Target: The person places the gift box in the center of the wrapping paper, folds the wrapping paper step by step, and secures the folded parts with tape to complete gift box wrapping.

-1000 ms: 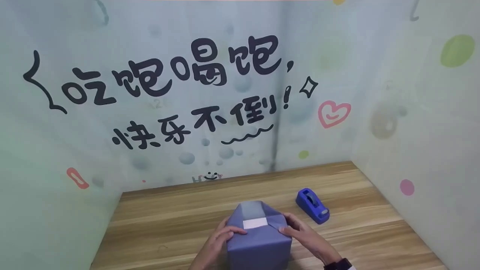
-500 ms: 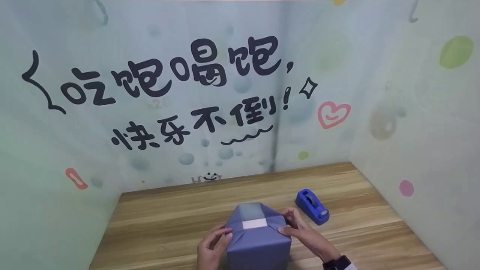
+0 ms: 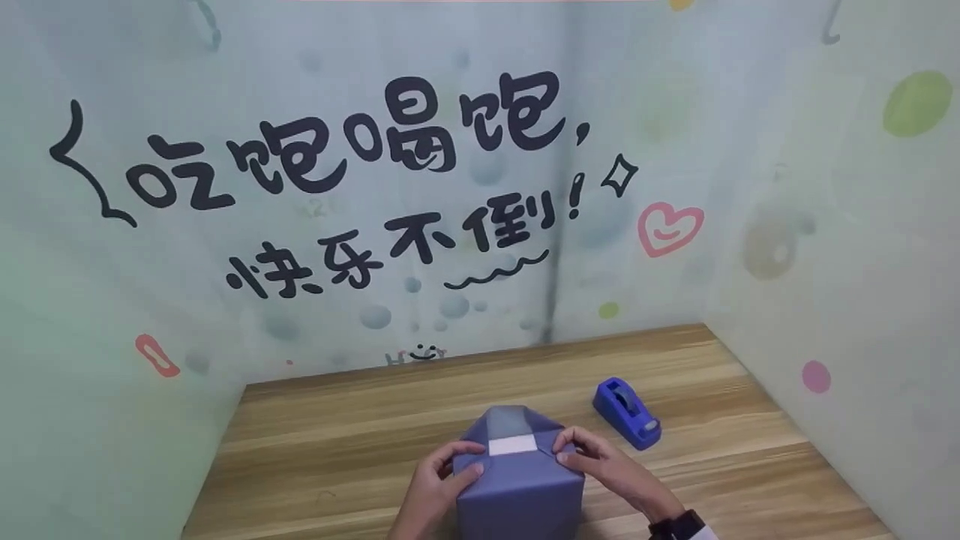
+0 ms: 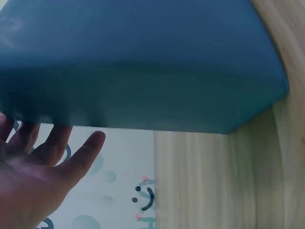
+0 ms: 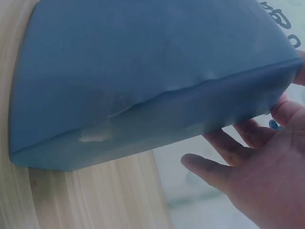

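A tall box wrapped in blue-grey paper point(image 3: 517, 510) stands at the near middle of the table. Its top shows folded wrapping paper point(image 3: 517, 474), with a white rectangle point(image 3: 513, 445) in the centre. At the top's left edge, my left hand point(image 3: 441, 480) pinches a paper fold between thumb and index finger. My right hand point(image 3: 607, 469) pinches the fold at the right edge the same way. The other fingers of the left hand point(image 4: 38, 167) lie along the box's side in the left wrist view. In the right wrist view, fingers of the right hand point(image 5: 262, 162) lie at the opposite side.
A blue tape dispenser point(image 3: 627, 412) sits on the wooden table point(image 3: 337, 420), behind and right of the box. Pale printed walls point(image 3: 480, 315) enclose the table at the back and on both sides.
My left hand drew back to the box's left edge, then came inward onto the top fold. My right index finger moved from the side onto the top. The box stayed in place.
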Tool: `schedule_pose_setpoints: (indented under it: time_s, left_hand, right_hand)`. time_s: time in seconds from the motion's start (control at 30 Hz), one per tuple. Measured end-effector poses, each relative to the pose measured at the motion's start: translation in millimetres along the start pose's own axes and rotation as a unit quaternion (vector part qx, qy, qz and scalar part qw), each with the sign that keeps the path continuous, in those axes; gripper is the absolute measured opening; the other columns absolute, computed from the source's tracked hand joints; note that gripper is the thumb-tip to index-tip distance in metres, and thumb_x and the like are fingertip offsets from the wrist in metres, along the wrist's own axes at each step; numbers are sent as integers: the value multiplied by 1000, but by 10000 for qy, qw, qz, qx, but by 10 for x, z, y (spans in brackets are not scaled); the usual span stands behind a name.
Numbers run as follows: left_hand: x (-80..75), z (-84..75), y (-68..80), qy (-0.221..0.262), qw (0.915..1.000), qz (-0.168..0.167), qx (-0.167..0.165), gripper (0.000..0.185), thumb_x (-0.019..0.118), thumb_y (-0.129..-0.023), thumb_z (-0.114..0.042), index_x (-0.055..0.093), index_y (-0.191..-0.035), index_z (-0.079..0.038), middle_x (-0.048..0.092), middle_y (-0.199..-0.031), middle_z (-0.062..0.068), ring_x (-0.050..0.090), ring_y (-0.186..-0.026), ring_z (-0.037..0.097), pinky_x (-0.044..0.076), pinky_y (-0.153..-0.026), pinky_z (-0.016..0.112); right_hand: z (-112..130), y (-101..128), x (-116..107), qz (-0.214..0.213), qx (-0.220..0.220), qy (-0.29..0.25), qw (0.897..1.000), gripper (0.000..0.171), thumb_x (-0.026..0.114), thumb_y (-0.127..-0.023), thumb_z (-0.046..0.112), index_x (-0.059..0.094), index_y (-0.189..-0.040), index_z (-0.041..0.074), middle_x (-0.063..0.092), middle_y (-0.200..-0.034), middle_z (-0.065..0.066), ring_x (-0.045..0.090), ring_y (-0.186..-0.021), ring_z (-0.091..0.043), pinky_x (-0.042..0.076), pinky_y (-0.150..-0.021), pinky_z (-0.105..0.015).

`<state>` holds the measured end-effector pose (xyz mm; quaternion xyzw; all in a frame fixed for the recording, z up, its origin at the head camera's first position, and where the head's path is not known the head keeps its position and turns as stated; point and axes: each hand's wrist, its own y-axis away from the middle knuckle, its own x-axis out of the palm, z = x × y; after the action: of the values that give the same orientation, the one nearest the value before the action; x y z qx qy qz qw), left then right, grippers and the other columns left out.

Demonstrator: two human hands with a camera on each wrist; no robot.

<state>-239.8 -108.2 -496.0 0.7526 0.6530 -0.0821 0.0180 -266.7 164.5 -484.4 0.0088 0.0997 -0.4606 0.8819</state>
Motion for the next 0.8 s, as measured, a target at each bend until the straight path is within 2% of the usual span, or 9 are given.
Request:
schedule_pose_setpoints:
  time_s: [0.13, 0.3, 0.47, 0.57, 0.67, 0.73, 0.8]
  left_hand:
    - [67, -31, -36, -68, 9996, -99, 245, 28, 64, -83, -23, 64, -104, -5, 63, -110, 9, 52, -106, 12, 38, -89, 21]
    - [86, -21, -39, -153, 9986, -74, 505, 24, 56, -89, -21, 64, -106, -5, 62, -109, 9, 51, -109, 9, 33, -95, 17]
    - [41, -31, -15, 45, 9981, 341, 515, 27, 55, -88, -17, 61, -112, -5, 55, -120, 12, 45, -117, 16, 31, -97, 22]
    - [3, -27, -5, 140, 9961, 713, 509, 32, 52, -88, -16, 57, -119, -6, 48, -127, 13, 38, -123, 22, 28, -99, 26]
    - [-24, -2, -9, 254, 9923, 1050, 609, 36, 50, -90, -15, 51, -124, -5, 41, -133, 15, 33, -125, 24, 27, -99, 24]
    - [-25, 20, -12, 384, 9910, 1128, 602, 38, 52, -90, -16, 49, -126, -5, 38, -134, 16, 32, -125, 21, 28, -98, 19]
    - [-10, 40, -14, 653, 9908, 1040, 563, 44, 55, -88, -15, 43, -129, -3, 35, -136, 17, 32, -124, 18, 27, -98, 19]
  right_hand:
    - [3, -18, -12, -64, 174, -2, 9998, 28, 53, -91, 21, 51, -109, 0, 48, -108, 0, 47, -96, -8, 39, -77, -21]
    - [-1, -36, -16, -106, 322, 46, 9994, 26, 51, -92, 23, 55, -110, 5, 52, -114, -3, 49, -100, -9, 40, -81, -23]
    - [9, -43, -26, -106, 405, 177, 9990, 31, 48, -93, 27, 56, -113, 4, 54, -117, -5, 47, -109, -13, 33, -91, -30]
    - [21, -41, -32, -67, 436, 154, 9989, 31, 50, -92, 25, 56, -114, 4, 54, -118, -5, 45, -111, -16, 32, -91, -34]
    - [24, -33, -39, 34, 402, 77, 9992, 30, 50, -92, 24, 55, -114, 5, 52, -120, -6, 43, -112, -18, 32, -91, -35]
    - [18, -22, -43, 109, 367, -18, 9993, 28, 50, -93, 23, 54, -114, 5, 49, -121, -7, 42, -112, -18, 32, -91, -34]
    - [6, -13, -47, 143, 284, -98, 9994, 27, 50, -93, 21, 51, -114, 4, 45, -122, -8, 40, -113, -17, 33, -91, -32]
